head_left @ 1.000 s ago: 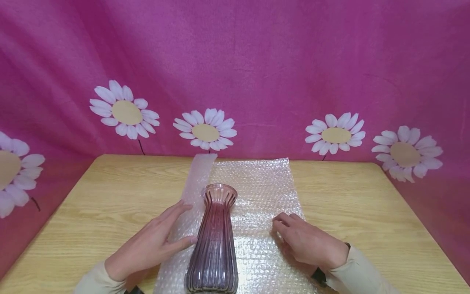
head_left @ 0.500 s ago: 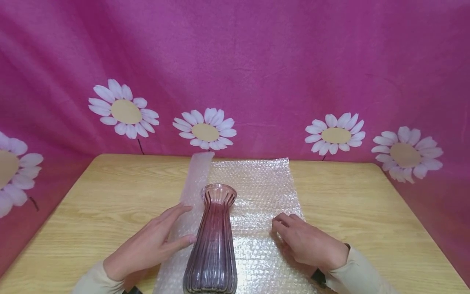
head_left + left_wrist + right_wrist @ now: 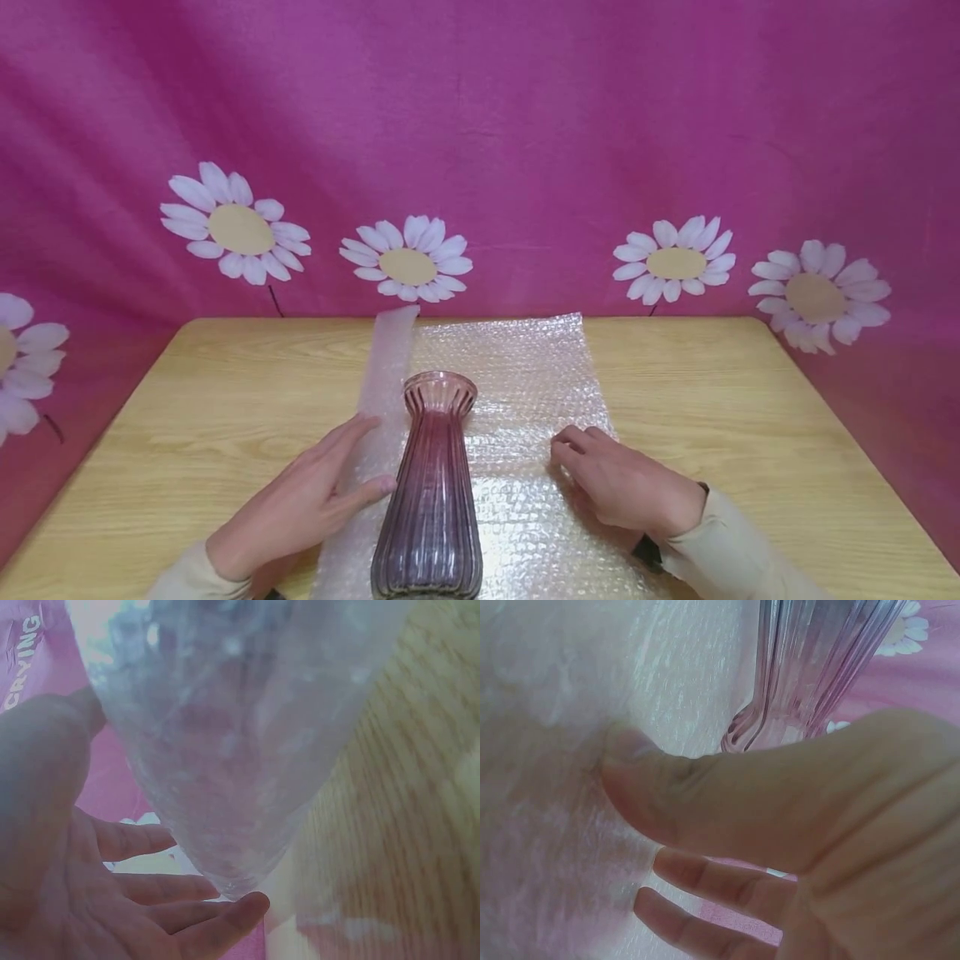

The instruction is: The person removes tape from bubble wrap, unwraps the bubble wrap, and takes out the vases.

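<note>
A ribbed glass vase (image 3: 432, 508), pink at the neck and purple-grey at the base, lies on a sheet of bubble wrap (image 3: 517, 392) with its mouth pointing away from me. My left hand (image 3: 296, 496) is at the sheet's left side, where a strip of the wrap is folded over. Its fingers are extended along the wrap's rounded edge (image 3: 232, 877), and its thumb reaches to the vase. My right hand (image 3: 626, 483) rests at the sheet's right side. In the right wrist view, its thumb (image 3: 705, 795) presses on the wrap and the fingertips touch it.
The light wooden table (image 3: 720, 400) extends to both sides of the wrap. Behind it hangs a magenta cloth (image 3: 525, 150) printed with white daisies. White lettering on pink cloth (image 3: 21, 667) shows in the left wrist view.
Both hands keep their places by the wrap and vase. The whole head view has shifted slightly, and the far end of the folded strip has tipped a little to the left.
</note>
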The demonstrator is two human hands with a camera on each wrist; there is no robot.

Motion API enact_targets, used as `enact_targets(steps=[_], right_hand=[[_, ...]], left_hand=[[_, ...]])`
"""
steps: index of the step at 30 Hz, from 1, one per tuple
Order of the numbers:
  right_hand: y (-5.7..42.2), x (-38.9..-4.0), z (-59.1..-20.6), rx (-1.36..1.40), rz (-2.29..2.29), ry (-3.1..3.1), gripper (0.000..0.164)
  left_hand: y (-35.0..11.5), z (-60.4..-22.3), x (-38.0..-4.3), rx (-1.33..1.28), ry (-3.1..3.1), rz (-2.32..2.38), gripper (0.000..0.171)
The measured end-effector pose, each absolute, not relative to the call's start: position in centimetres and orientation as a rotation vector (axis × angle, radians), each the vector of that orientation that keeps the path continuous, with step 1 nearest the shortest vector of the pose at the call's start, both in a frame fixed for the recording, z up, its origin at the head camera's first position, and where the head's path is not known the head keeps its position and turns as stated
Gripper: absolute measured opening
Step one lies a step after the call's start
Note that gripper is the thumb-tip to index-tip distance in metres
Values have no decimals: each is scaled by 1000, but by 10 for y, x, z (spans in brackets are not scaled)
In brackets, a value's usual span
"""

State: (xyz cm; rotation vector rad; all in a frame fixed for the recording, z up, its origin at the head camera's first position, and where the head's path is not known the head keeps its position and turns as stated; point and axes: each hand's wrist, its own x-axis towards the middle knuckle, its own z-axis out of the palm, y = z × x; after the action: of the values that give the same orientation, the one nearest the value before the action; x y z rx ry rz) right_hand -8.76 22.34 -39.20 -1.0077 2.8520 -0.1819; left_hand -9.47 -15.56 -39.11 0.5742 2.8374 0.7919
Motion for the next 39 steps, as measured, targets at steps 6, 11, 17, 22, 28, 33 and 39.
enact_targets(steps=[6,11,17,22,28,33,39], right_hand=[[223,-88,-391,-993,-201,2849,26],[223,-88,-393,-1035,-190,2874,24],[223,-88,-394,-1068,-180,2895,25],[224,-87,-394,-1077,-165,2900,28],[225,-87,-393,-1100,-151,2911,30],[224,-87,-394,-1100,-168,2901,28],[224,-87,-393,-1052,-172,2875,29]], left_hand=[[-156,-390,-96,570,2849,768,94],[-158,-391,-96,606,2891,737,92],[-161,-389,-97,655,2929,740,84],[-165,-387,-98,701,2947,768,81],[-168,-382,-98,689,2927,796,83],[-169,-379,-97,662,2905,801,83],[-169,-381,-97,705,2917,807,77]])
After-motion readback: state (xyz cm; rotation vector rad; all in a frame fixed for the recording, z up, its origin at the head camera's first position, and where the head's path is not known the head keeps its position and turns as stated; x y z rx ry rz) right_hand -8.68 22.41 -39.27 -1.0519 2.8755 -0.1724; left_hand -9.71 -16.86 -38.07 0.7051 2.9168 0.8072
